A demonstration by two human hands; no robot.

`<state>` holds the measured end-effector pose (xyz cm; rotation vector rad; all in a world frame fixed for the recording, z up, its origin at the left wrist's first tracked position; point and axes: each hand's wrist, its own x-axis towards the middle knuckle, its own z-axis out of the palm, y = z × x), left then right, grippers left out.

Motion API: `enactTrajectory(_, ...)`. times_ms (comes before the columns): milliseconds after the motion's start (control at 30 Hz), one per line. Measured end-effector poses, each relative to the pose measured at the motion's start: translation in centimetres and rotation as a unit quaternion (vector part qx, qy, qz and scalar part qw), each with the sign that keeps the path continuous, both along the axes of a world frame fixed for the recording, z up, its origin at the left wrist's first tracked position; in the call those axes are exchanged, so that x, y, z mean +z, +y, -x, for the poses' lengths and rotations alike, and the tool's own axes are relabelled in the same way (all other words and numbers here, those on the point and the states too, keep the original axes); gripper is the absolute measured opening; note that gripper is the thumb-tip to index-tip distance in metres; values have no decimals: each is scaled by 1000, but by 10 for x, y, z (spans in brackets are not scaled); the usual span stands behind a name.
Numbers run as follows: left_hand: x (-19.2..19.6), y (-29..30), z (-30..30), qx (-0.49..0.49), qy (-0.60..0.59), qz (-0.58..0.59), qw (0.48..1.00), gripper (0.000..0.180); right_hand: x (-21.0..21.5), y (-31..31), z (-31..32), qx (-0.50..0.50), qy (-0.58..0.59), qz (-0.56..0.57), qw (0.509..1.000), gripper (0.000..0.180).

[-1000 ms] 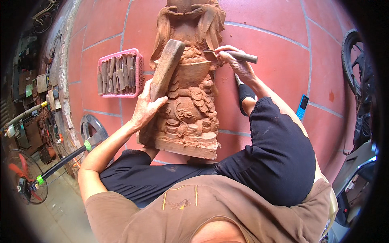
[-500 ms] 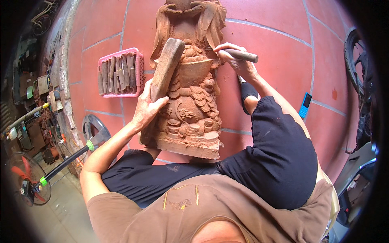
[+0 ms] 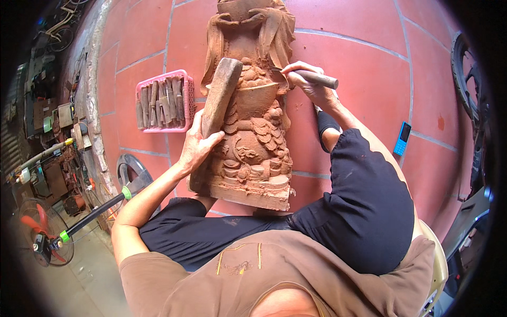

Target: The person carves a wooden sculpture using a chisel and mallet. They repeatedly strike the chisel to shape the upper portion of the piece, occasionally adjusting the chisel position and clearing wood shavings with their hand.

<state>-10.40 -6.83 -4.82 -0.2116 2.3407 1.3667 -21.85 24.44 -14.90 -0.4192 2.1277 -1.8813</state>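
Note:
A reddish-brown carved wooden statue (image 3: 253, 145) lies on the tiled floor in front of me, its base toward my legs. My left hand (image 3: 199, 142) is wrapped round the lower part of a long wooden mallet (image 3: 222, 87), which slants over the statue's left side. On the other side, my right hand (image 3: 311, 87) grips a carving chisel (image 3: 319, 78) by its thick round handle. The handle's butt sticks out to the right. The chisel's thin blade points left toward the carving's upper middle; whether its tip touches the wood I cannot tell.
Left of the statue stands a pink plastic basket (image 3: 189, 105) full of wooden-handled tools. A blue phone (image 3: 402, 138) lies on the floor at the right. At the lower left is a fan (image 3: 43, 232) with red blades. A dark wheel (image 3: 465, 79) stands at the far right.
The whole scene has shifted slightly right and down in view. Both hands keep their grips, and the mallet and chisel stay in nearly the same place over the statue.

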Motion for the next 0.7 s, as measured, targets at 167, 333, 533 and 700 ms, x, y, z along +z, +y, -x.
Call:
enactTrajectory(167, 6, 8, 3, -11, -7, 30, 999, 70, 1, -1, 3, -1, -31, 6, 1000, 16)
enactTrajectory(333, 2, 7, 4, -20, 14, 39, 999, 69, -8, 3, 10, 16, -49, 42, 998, 17)
enactTrajectory(533, -10, 0, -2, 10, 26, -10, 1000, 65, 3, -11, 17, 74, 70, 6, 995, 17)
enactTrajectory(700, -4, -15, -1, -41, 20, 116, 992, 68, 12, -16, 7, 7, 134, 25, 991, 10)
